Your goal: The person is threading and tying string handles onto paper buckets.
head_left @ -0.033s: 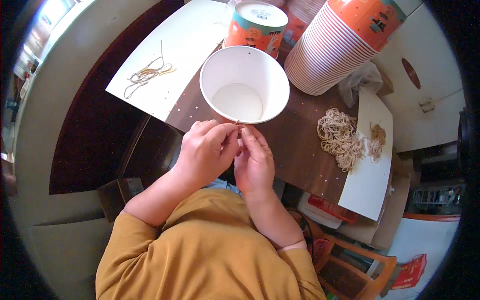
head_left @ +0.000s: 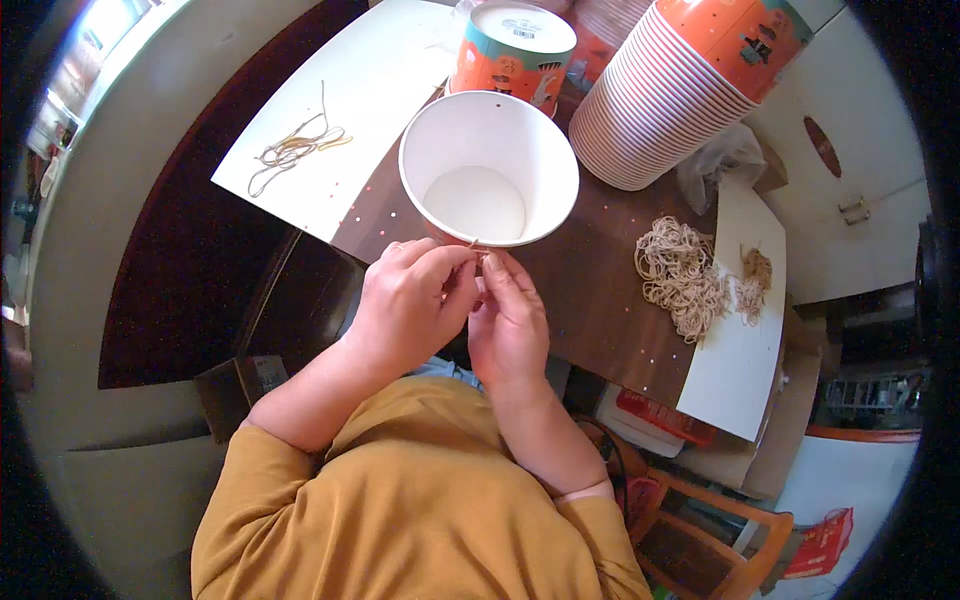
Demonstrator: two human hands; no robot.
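Observation:
A large white-lined paper bucket (head_left: 490, 175) stands mouth up in front of me, with a small hole high in its far wall. A short tan cord end (head_left: 474, 242) pokes out at the near rim. Just outside that rim, my left hand (head_left: 415, 300) and my right hand (head_left: 510, 315) meet fingertip to fingertip. Both are closed in a pinch on the cord, whose remaining length is hidden by the fingers. Light cords lie in a tangled heap (head_left: 680, 280) at the right, and several loose cords (head_left: 295, 150) rest on the white board at the left.
Behind the bucket an upside-down orange and teal bucket (head_left: 515, 60) stands. A tall leaning stack of nested buckets (head_left: 660, 100) rises at the back right. White boards (head_left: 370, 70) flank the brown tabletop (head_left: 590, 290). A smaller tan cord bundle (head_left: 755, 270) and a clear plastic bag (head_left: 722, 160) lie right.

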